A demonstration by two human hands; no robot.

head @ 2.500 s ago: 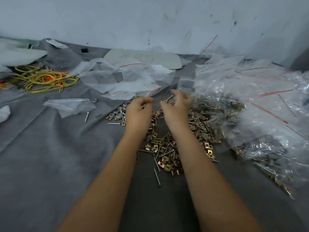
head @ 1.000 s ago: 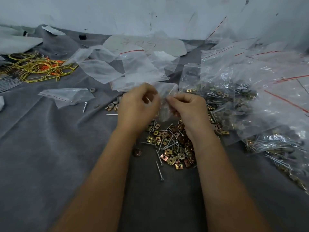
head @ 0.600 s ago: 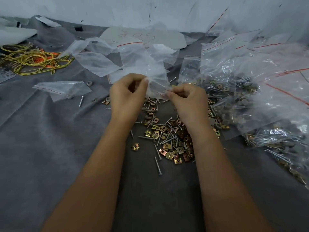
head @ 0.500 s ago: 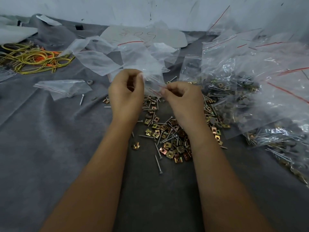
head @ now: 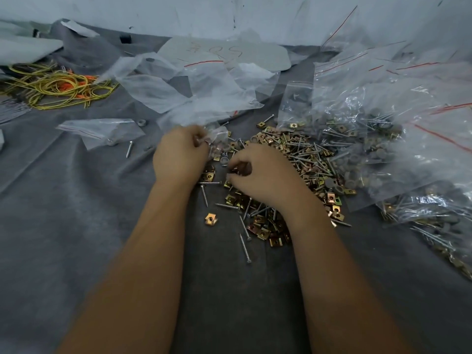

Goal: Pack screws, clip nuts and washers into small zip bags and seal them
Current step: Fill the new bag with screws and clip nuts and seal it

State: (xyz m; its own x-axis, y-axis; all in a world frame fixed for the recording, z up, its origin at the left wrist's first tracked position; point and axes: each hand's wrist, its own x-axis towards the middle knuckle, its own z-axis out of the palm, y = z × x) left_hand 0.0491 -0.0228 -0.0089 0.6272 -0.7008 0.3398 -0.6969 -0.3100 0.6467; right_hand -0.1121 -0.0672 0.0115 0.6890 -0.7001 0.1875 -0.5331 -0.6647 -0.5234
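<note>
left hand [head: 180, 154] pinches a small zip bag [head: 217, 135] just above the hardware pile [head: 281, 175]; right hand [head: 260, 172] curls over the clip nuts, its hold unclear. flimsy, slippery film: best gripped at the mouth.

We count two hands, the left hand [head: 180, 155] and the right hand [head: 260, 172]; one loose heap of screws, clip nuts and washers [head: 293, 162], its pieces too many and too overlapped for us to number; one clip nut [head: 211, 218] lying apart from it; one lone screw [head: 129, 148] by one flat zip bag [head: 102, 130]; one tangle of yellow wire [head: 56, 88]; filled bags [head: 383, 139] at the right, several, edges unclear.
</note>
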